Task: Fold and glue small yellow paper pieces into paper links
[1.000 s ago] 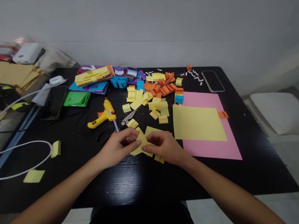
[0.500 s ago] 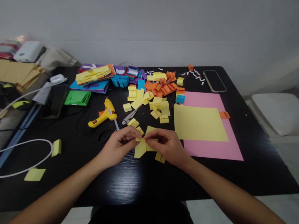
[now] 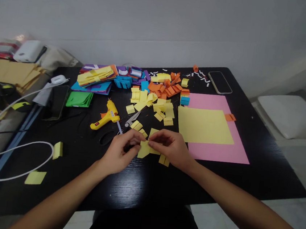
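Observation:
A small yellow paper piece (image 3: 144,150) is between my two hands, just above the black table. My right hand (image 3: 170,148) pinches its upper edge between thumb and fingertips. My left hand (image 3: 123,150) is at the piece's left side, fingers curled and fingertips at its top edge; the thumb sits a little apart from the fingers. Under and beside the hands lie more yellow paper pieces, one (image 3: 164,160) close below my right hand. A yellow glue gun (image 3: 109,116) and scissors (image 3: 132,119) rest to the left, the scissors partly overlapped by paper.
A yellow sheet (image 3: 205,126) overlaps a pink sheet (image 3: 221,153) on the right. Folded yellow and orange pieces (image 3: 166,88) pile up at the back. Green paper (image 3: 79,99), a phone (image 3: 219,82) and a looped white cable (image 3: 51,158) lie around on the black table (image 3: 266,177).
The yellow piece has tilted so its lower edge sits slightly higher. My left thumb has drawn back a little from it. My right hand has barely moved.

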A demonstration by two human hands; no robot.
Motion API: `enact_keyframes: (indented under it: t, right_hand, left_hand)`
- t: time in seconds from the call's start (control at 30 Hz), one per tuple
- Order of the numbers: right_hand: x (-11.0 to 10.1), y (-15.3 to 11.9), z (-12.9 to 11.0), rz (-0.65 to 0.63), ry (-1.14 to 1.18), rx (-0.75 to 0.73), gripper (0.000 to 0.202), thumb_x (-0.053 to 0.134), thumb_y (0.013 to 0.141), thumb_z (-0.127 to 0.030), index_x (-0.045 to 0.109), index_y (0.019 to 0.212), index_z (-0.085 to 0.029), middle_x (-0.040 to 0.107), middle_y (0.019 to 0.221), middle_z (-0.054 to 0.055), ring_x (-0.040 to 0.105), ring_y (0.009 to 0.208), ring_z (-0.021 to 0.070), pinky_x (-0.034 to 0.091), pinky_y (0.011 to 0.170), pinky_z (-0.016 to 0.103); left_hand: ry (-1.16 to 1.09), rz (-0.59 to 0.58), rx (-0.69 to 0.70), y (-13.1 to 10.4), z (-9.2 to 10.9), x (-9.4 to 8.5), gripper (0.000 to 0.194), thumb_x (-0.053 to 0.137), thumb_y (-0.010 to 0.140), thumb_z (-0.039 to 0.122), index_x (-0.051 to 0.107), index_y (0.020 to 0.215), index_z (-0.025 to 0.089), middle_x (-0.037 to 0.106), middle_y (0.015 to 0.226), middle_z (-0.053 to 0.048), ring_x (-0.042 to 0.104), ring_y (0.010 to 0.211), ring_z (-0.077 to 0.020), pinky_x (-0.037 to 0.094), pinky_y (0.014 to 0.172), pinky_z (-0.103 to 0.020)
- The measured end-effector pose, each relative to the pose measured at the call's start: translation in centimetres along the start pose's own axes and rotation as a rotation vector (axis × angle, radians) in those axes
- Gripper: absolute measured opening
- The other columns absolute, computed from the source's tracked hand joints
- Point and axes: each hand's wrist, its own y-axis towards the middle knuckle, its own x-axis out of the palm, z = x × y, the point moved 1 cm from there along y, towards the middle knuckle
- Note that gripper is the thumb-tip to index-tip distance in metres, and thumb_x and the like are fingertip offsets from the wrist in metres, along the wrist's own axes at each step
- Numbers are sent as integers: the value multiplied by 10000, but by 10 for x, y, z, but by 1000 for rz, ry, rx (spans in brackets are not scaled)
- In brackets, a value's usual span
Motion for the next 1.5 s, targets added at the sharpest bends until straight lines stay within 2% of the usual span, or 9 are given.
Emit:
enact_keyframes:
  t: [0.07, 0.2, 0.37, 0.63, 0.8, 0.97, 1.07, 1.3, 1.5]
  right_hand:
    - [1, -1, 0, 9, 3, -12, 176, 851, 747, -305, 744, 826, -190, 750, 791, 10, 695, 726, 139, 589, 723, 288]
    - [2, -3, 1, 12, -23, -50, 165, 833, 773, -303, 732, 847, -195, 746, 816, 17, 702, 758, 148, 591, 739, 295]
    - [1, -2, 1, -33, -38, -50, 181, 825, 781, -301, 723, 887, -195, 746, 861, 33, 710, 805, 164, 591, 772, 314]
    - [-3, 0, 0, -2, -150, -119, 198, 768, 840, -312, 741, 999, -196, 746, 921, 43, 705, 846, 174, 579, 783, 321]
    - [-3, 0, 1, -66, -211, -122, 191, 708, 888, -290, 744, 1048, -193, 743, 941, 52, 695, 866, 181, 561, 783, 325]
    - [-1, -1, -4, -23, -290, -178, 169, 608, 955, -280, 711, 1061, -199, 714, 981, 64, 664, 877, 181, 534, 736, 307]
    - [-1, -1, -3, -11, -262, -151, 114, 620, 941, -291, 660, 994, -199, 691, 943, 51, 647, 812, 166, 529, 692, 292]
    - [-1, 0, -2, -58, -153, -78, 208, 779, 819, -316, 649, 940, -208, 672, 882, 10, 647, 767, 150, 561, 739, 303]
    - [-3, 1, -2, -31, -110, -47, 253, 796, 807, -291, 720, 1037, -219, 621, 772, -19, 590, 698, 131, 492, 643, 263]
  left_hand:
    - [-12, 0, -33, 1, 1, 1, 123, 605, 954, 215, 631, 1066, 171, 635, 810, -5, 585, 686, -118, 472, 627, -220]
    - [116, 7, -79, 4, 1, 3, 158, 635, 971, 312, 687, 913, 175, 547, 642, 37, 492, 578, -97, 398, 550, -201]
    - [145, 12, -35, 6, 4, 2, 209, 636, 974, 332, 707, 865, 169, 605, 661, 15, 533, 590, -106, 427, 572, -211]
    - [-29, 66, -152, 8, 3, -6, 240, 659, 959, 371, 700, 860, 155, 696, 675, -11, 637, 607, -125, 503, 604, -222]
    - [-77, 114, -127, 9, 4, -7, 215, 644, 968, 353, 675, 893, 155, 696, 717, -23, 650, 652, -127, 531, 646, -229]
    - [-61, -5, -164, 7, 0, 1, 251, 781, 847, 299, 648, 1022, 178, 698, 825, -12, 645, 712, -134, 524, 655, -229]
    - [4, -30, -206, 7, -5, 1, 170, 732, 881, 321, 653, 898, 171, 673, 728, -1, 609, 635, -123, 472, 591, -218]
    - [-41, 143, -177, 7, -6, -2, 202, 747, 855, 344, 651, 828, 169, 580, 620, 28, 530, 559, -107, 426, 549, -217]
    - [-110, 123, -158, 8, -1, 5, 219, 750, 869, 352, 660, 963, 177, 642, 720, 13, 579, 627, -115, 484, 606, -225]
